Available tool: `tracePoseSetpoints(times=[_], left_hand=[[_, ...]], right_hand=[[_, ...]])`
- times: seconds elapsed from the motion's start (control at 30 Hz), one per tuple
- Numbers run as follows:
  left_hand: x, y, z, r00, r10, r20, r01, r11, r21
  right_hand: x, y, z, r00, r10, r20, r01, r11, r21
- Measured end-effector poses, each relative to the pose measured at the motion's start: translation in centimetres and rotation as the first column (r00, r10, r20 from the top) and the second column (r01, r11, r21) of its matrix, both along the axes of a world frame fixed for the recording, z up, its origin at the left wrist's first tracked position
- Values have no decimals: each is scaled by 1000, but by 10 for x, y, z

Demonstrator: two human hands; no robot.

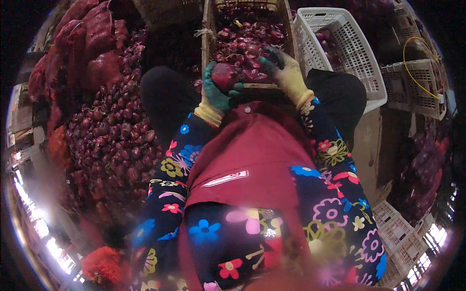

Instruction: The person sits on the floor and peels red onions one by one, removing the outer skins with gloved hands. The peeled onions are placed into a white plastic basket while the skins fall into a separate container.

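Note:
In a yellow glove with a green coated palm, my left hand (217,89) grips a large red onion (225,77) at the near left corner of a wooden crate (205,47). Red onions and loose papery skins (242,49) fill much of that crate, which stands between my knees. My right hand (285,69), gloved the same way, hovers over the crate's near right corner. Its fingers are apart, and I see nothing held in them.
A white plastic basket (375,82) with some red onions (327,43) stands right of the crate. On the left spreads a large heap of red onions (116,138), with full red mesh sacks (98,32) behind it. Further plastic crates (411,87) sit at the far right.

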State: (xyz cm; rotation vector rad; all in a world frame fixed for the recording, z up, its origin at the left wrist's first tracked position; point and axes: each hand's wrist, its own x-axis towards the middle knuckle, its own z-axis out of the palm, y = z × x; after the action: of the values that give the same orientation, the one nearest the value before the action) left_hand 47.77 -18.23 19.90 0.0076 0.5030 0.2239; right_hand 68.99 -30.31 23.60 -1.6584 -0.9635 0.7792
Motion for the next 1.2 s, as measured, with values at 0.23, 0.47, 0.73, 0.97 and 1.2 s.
tracePoseSetpoints(times=[0.23,0.47,0.73,0.97,1.2], left_hand=[[19,-30,37,974,86,-210,-10,941,338],[25,-32,76,976,44,-215,1,978,208],[10,-9,31,995,36,-95,-25,993,112],[14,-14,18,982,165,-89,-150,977,150],[10,-20,3,981,-37,-190,76,976,202]], right_hand=[[-37,7,-3,970,230,73,-238,961,140],[0,14,-27,813,-29,-581,-13,998,-69],[-9,-26,-24,766,-16,-642,-223,931,-289],[-36,-17,2,954,204,218,-210,978,2],[-40,-13,4,720,362,593,-279,932,-230]])
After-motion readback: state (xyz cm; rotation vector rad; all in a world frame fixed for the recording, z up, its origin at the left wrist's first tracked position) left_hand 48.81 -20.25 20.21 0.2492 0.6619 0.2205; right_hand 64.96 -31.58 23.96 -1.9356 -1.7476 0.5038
